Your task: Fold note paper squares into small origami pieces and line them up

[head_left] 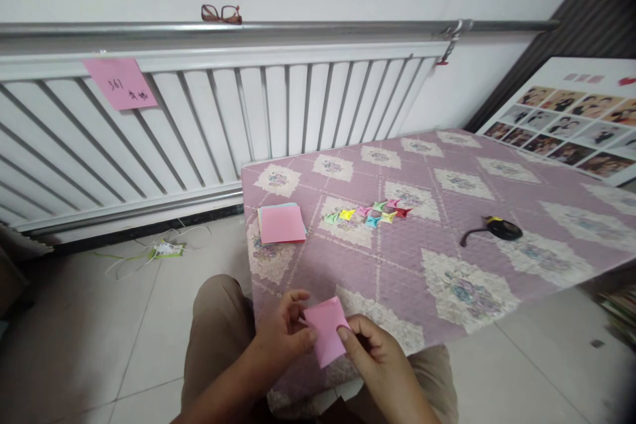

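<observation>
At edge of table: folded pink paper, pinched at sides by left hand, right hand. Probably light, crisp, easily creased; best held by edges.

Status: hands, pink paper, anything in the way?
Right hand pinching pink paper; left hand at its left edge. Paper creased. Folded pieces, paper stack clear of hands.

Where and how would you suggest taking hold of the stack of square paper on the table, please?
I would come from the near side with the left hand, which is the closer one, and pinch the stack of square paper at its near edge, thumb on top. It lies flat on the tablecloth, so its thin edges are likely the best grip.
</observation>
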`<state>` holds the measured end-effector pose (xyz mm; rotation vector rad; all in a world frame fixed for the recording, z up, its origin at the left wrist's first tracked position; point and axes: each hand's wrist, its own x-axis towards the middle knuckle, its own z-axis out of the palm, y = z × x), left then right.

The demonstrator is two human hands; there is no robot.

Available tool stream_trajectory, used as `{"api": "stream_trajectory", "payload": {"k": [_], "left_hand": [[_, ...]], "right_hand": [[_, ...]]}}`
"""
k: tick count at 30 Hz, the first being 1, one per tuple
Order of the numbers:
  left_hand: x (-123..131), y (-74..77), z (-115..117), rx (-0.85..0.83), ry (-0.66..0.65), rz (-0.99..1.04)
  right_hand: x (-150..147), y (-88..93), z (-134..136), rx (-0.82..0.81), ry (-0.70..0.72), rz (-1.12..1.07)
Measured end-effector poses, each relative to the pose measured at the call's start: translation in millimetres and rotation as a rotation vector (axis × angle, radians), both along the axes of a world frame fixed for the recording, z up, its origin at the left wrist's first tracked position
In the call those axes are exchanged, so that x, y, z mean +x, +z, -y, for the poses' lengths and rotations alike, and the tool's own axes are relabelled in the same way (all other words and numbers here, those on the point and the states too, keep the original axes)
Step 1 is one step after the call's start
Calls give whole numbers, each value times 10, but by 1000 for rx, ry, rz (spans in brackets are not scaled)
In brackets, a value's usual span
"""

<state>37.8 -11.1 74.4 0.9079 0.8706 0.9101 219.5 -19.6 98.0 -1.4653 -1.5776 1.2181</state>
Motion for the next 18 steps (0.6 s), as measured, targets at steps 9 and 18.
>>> {"api": "stream_trajectory", "payload": {"k": [9, 18], "left_hand": [[120, -18, 182, -218, -142, -27], [144, -15, 196, 65, -82, -71]], "right_hand": [[42, -64, -4, 96, -10, 37], [132, 145, -11, 250, 280, 173]]}}
